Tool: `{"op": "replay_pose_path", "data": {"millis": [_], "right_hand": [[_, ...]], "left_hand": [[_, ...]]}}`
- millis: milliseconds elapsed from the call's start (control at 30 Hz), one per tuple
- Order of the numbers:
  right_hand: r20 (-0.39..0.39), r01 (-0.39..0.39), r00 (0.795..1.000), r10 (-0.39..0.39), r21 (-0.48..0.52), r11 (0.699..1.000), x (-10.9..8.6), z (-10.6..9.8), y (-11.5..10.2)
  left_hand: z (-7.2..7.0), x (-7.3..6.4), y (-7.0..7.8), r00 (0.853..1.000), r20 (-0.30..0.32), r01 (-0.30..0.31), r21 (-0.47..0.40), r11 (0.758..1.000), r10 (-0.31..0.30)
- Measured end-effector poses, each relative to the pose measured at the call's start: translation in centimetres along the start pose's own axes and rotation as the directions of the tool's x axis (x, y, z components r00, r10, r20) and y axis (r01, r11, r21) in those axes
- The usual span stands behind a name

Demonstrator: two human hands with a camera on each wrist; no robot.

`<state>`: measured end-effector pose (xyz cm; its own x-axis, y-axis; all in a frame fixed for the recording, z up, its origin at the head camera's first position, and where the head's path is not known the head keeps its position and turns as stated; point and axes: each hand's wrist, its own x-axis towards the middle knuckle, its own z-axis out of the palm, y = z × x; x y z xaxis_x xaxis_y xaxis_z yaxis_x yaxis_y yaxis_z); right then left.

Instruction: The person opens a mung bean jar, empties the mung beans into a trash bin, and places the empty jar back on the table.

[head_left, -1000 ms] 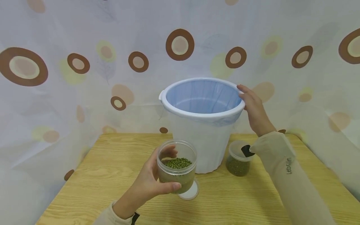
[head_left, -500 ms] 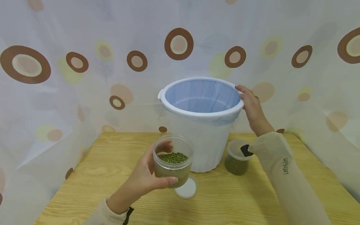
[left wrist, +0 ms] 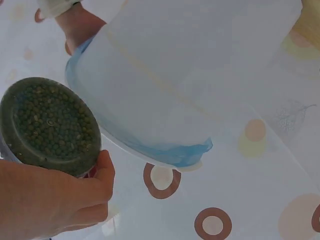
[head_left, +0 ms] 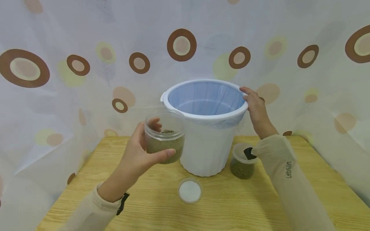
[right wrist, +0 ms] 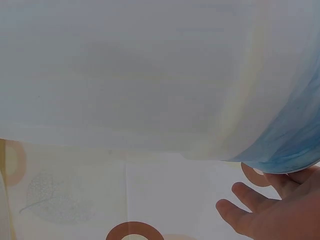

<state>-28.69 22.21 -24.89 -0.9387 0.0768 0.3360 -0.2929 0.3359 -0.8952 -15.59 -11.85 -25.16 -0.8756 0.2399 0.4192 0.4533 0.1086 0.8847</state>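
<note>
My left hand (head_left: 131,160) grips a clear, lidless plastic jar (head_left: 166,146) of green mung beans, thumb on the near side and fingers behind. The jar is lifted off the table, in front of the left rim of a white trash can (head_left: 206,150). Seen from below in the left wrist view, the beans (left wrist: 52,122) cover the jar's base. On the can's right rim, my right hand (head_left: 258,112) holds on with its fingertips over the edge. Some of its fingers (right wrist: 250,197) stretch out loosely in the right wrist view. A bluish liner (head_left: 205,96) covers the can's inside.
A round white-centred lid (head_left: 189,191) lies on the wooden table (head_left: 138,205) in front of the can. Another jar (head_left: 243,166), covered and holding something dark green, stands right of the can, below my right forearm. Patterned sheeting (head_left: 95,80) surrounds the table.
My left hand has raised the jar and carried it left, uncovering the lid on the table. Fewer beans show through its mouth now. My right hand stays on the rim.
</note>
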Motion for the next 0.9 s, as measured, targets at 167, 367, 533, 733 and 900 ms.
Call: {"op": "replay_pose_path", "data": {"millis": [167,367,533,733,900], "right_hand": [[-0.028,-0.010,1.000,0.010,-0.018,1.000,0.1,0.0,-0.1],[-0.030,-0.028,0.999,0.027,-0.038,0.999,0.0,0.1,-0.2],[-0.037,-0.002,0.999,0.000,-0.044,0.999,0.0,0.1,-0.1],[-0.044,0.002,0.999,-0.004,-0.049,0.999,0.0,0.1,-0.1],[-0.042,0.001,0.999,-0.003,-0.053,0.999,0.0,0.0,-0.2]], "left_hand": [[-0.2,1.5,1.5,0.988,-0.108,0.106,-0.004,0.994,-0.106],[-0.9,3.9,2.5,0.979,-0.183,0.108,0.062,0.992,-0.095],[-1.5,5.7,2.8,0.977,-0.212,0.040,0.155,0.987,-0.006],[-2.0,7.9,2.7,0.968,-0.231,-0.027,0.308,0.951,0.102],[-2.2,9.8,2.8,0.961,-0.224,-0.050,0.434,0.900,0.162]]}}
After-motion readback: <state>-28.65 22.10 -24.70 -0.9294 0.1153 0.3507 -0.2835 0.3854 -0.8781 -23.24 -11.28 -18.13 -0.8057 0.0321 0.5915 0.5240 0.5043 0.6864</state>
